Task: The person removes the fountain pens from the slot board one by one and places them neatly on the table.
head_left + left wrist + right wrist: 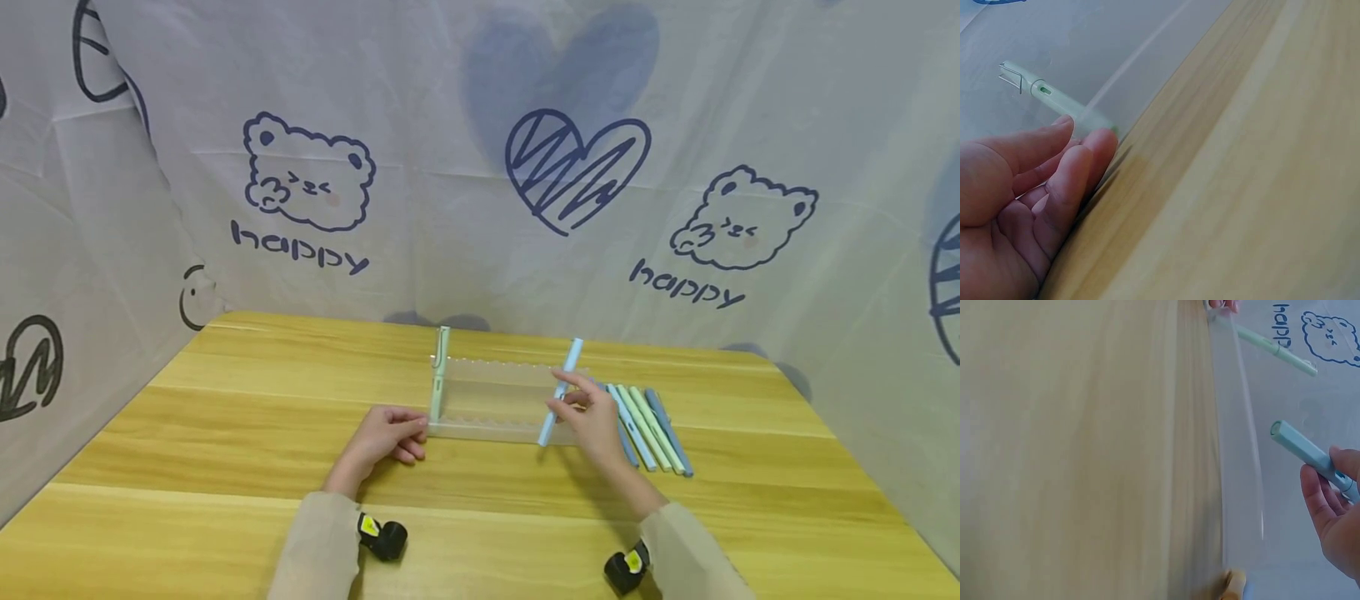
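A clear pen rack (487, 432) with notched edges stands on the table. One light green pen (440, 375) leans upright in its left end, its metal clip showing in the left wrist view. My left hand (390, 433) holds the rack's left end at the front corner, thumb and fingers bent about it (1041, 169). In my right hand (588, 417) a light blue pen (570, 357) is pinched between thumb and fingers, tilted in front of the rack's right part. Its lower end (1294, 440) hangs apart from the rack's front lip in the right wrist view.
Right of the rack, several pens (651, 425) in blue and green lie side by side on the wooden table (225, 450). A white cloth (450, 208) with printed bears and hearts hangs behind the table. Both wrists carry small black cameras (390, 540).
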Tool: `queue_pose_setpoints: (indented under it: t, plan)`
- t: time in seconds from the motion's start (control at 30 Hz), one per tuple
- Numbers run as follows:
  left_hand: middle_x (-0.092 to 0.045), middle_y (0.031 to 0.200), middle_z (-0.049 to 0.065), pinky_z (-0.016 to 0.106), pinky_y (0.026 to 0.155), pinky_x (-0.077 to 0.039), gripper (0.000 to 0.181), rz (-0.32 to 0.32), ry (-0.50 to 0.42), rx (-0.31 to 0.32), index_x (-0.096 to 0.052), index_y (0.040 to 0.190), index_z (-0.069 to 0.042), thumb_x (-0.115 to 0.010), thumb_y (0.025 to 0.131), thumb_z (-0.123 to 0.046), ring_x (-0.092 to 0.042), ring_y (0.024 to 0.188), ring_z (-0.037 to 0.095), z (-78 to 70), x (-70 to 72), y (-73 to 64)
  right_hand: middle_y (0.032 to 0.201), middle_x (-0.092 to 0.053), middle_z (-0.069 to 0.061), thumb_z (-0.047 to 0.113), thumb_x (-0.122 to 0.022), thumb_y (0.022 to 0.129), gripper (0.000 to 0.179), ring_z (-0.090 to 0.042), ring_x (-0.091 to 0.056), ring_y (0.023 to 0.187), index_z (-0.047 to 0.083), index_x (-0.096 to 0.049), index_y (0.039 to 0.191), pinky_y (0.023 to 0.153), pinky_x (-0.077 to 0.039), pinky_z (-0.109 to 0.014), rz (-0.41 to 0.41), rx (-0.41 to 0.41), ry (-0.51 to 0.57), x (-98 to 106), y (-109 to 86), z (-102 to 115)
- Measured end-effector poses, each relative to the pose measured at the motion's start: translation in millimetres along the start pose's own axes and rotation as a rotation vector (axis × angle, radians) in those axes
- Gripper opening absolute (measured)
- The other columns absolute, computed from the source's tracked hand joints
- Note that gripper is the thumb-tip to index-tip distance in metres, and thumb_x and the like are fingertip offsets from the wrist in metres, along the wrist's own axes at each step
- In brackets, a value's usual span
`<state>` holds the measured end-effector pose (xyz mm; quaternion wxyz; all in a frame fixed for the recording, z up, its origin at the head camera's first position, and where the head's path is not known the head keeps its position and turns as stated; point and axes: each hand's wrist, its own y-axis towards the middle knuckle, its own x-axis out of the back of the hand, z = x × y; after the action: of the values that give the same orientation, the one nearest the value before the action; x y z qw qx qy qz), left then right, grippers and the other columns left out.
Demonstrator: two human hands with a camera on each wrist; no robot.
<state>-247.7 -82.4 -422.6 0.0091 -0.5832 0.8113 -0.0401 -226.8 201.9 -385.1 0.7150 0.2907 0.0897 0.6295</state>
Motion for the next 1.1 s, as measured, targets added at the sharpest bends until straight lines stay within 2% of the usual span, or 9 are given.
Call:
queue_pose_setpoints:
  t: [0.13,0.27,0.43,0.5,0.6,0.73,0.83,1.0,1.1]
  plan:
    - [-0.059,0.072,0.008,0.020,0.048,-0.052,0.032,0.002,0.002,-0.002,-0.050,0.111,0.018,-0.052,0.090,-0.006,-0.060,0.054,0.011,-0.9,-0.3,-0.1,0.095,-0.051,-0.020,-0.014,-0.065,0.072,0.038,-0.009,-0.055,0.058,-0.010,-0.057,0.109,0.049,-0.054,-0.029,0.002,0.030,-0.023,9,-2.6,-4]
    - [-0.059,0.071,0.008,0.020,0.047,-0.052,0.032,-0.001,0.005,0.002,-0.050,0.111,0.018,-0.051,0.090,-0.006,-0.060,0.053,0.011,-1.0,-0.6,0.0,0.093,-0.048,-0.017,-0.012,-0.066,0.072,0.041,-0.008,-0.054,0.057,-0.009,-0.056,0.111,0.048,-0.054,-0.032,0.005,0.008,-0.055,19,-4.5,-4]
    - [-0.058,0.071,0.008,0.020,0.047,-0.052,0.032,-0.002,0.006,0.002,-0.050,0.112,0.018,-0.051,0.090,-0.006,-0.059,0.053,0.011,-1.1,-0.6,0.2,0.090,-0.049,-0.018,-0.011,-0.067,0.073,0.042,-0.008,-0.053,0.055,-0.009,-0.054,0.113,0.044,-0.052,-0.035,0.000,-0.044,-0.078,33,-5.7,-8]
    - [-0.058,0.071,0.007,0.020,0.047,-0.052,0.032,-0.001,0.007,0.002,-0.050,0.112,0.018,-0.051,0.090,-0.006,-0.059,0.053,0.011,-1.3,-0.7,0.1,0.087,-0.050,-0.018,-0.011,-0.067,0.073,0.041,-0.011,-0.053,0.053,-0.009,-0.054,0.112,0.042,-0.052,-0.033,-0.004,-0.041,-0.093,38,-6.3,-10]
    - [-0.058,0.071,0.007,0.020,0.047,-0.052,0.031,-0.003,0.010,0.005,-0.051,0.111,0.018,-0.051,0.090,-0.005,-0.059,0.053,0.011,-1.3,-1.1,0.0,0.074,-0.054,-0.016,-0.011,-0.067,0.073,0.040,-0.018,-0.053,0.048,-0.011,-0.054,0.110,0.039,-0.049,-0.030,-0.003,-0.013,-0.103,46,-7.4,-14]
    - [-0.058,0.071,0.007,0.020,0.047,-0.052,0.031,-0.006,0.010,0.006,-0.051,0.111,0.018,-0.051,0.090,-0.005,-0.059,0.053,0.011,-1.4,-1.0,-0.1,0.059,-0.054,-0.013,-0.009,-0.066,0.074,0.039,-0.022,-0.052,0.046,-0.008,-0.055,0.111,0.038,-0.048,-0.029,0.003,-0.059,-0.110,55,-7.6,-15]
    - [-0.058,0.071,0.007,0.020,0.047,-0.052,0.030,-0.010,0.011,0.008,-0.051,0.110,0.017,-0.052,0.090,-0.005,-0.059,0.053,0.011,-1.4,-0.8,-0.2,0.069,-0.056,-0.017,-0.006,-0.067,0.075,0.041,-0.017,-0.052,0.048,-0.006,-0.054,0.114,0.040,-0.049,-0.029,0.005,-0.101,-0.129,61,-7.6,-14]
    - [-0.058,0.071,0.007,0.021,0.048,-0.052,0.031,-0.011,0.016,0.012,-0.052,0.110,0.017,-0.052,0.090,-0.006,-0.060,0.054,0.011,-0.7,-0.6,0.2,0.096,-0.051,-0.022,-0.006,-0.066,0.076,0.044,-0.006,-0.052,0.055,-0.007,-0.051,0.117,0.041,-0.050,-0.028,0.003,-0.087,-0.138,74,-7.2,-17]
    - [-0.058,0.071,0.008,0.021,0.048,-0.052,0.031,-0.007,0.016,0.012,-0.052,0.111,0.017,-0.052,0.090,-0.006,-0.060,0.054,0.011,-1.0,-0.5,0.0,0.097,-0.052,-0.019,-0.006,-0.067,0.075,0.044,-0.003,-0.053,0.057,-0.004,-0.053,0.117,0.041,-0.051,-0.029,-0.010,-0.053,-0.157,83,-5.6,-22]
